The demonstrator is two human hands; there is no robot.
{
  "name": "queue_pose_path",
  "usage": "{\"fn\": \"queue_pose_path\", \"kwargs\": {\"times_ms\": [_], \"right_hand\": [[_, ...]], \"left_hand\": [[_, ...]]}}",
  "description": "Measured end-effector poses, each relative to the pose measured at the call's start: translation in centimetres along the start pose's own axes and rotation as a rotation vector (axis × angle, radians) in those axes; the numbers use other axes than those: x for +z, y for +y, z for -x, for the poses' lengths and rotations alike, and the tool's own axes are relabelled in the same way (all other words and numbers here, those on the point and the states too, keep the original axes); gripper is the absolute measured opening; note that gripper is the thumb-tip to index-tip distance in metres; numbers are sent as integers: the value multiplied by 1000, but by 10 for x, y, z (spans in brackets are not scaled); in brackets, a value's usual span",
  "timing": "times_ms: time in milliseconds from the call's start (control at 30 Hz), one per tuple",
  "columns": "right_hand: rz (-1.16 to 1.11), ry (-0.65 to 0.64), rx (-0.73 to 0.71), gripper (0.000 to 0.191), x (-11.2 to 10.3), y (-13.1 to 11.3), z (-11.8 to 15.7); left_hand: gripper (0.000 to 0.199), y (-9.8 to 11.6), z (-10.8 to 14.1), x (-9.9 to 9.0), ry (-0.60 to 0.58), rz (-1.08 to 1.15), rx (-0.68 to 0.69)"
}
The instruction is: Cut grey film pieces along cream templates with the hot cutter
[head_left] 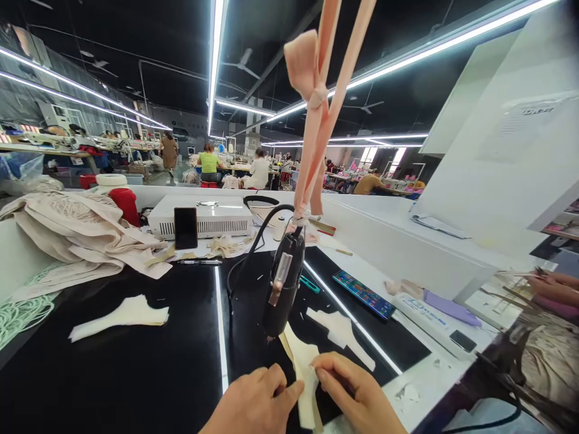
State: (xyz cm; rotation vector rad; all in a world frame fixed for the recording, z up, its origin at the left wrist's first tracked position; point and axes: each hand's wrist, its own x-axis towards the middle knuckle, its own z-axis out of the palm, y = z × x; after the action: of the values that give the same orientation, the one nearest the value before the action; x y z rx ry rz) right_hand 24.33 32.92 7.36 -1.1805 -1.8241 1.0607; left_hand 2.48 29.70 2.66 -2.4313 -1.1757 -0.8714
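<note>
Cream fabric pieces (306, 380) lie on the black mat (90, 380) at the bottom centre, their layers slightly spread. My left hand (260, 398) is on their left side, its fingers curled and its thumb pressed on the cloth. On the right edge my right hand (355, 389) pinches the fabric between thumb and fingertips. A black handheld tool (284, 283) hangs from knotted pink straps (312, 138) just above the far end of the pieces. Other cream cut pieces lie flat to the left (120, 317) and to the right (341, 334).
Behind the mat stand a white box (203, 217) and a dark phone (185, 228). Beige fabric (85, 235) is heaped at the left. A lit phone (364, 294), teal snips (310, 284) and a long white device (434, 322) lie rightward. Another person's hands (554, 286) show at far right.
</note>
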Motion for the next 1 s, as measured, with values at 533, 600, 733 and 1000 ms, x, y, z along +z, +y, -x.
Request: {"fn": "queue_pose_path", "kwargs": {"times_ms": [533, 600, 733, 1000], "right_hand": [[-254, 188, -52, 38, -20, -42, -29], [-232, 222, -92, 38, -20, -47, -25], [-173, 273, -145, 41, -19, -57, -14], [-348, 245, -163, 48, -11, -67, 3]], "left_hand": [[41, 2, -3, -2, 10, -35, -42], [40, 3, -3, 1, 79, -27, -53], [46, 2, -4, -4, -17, 5, -49], [43, -7, -13, -48, -318, 464, -223]]}}
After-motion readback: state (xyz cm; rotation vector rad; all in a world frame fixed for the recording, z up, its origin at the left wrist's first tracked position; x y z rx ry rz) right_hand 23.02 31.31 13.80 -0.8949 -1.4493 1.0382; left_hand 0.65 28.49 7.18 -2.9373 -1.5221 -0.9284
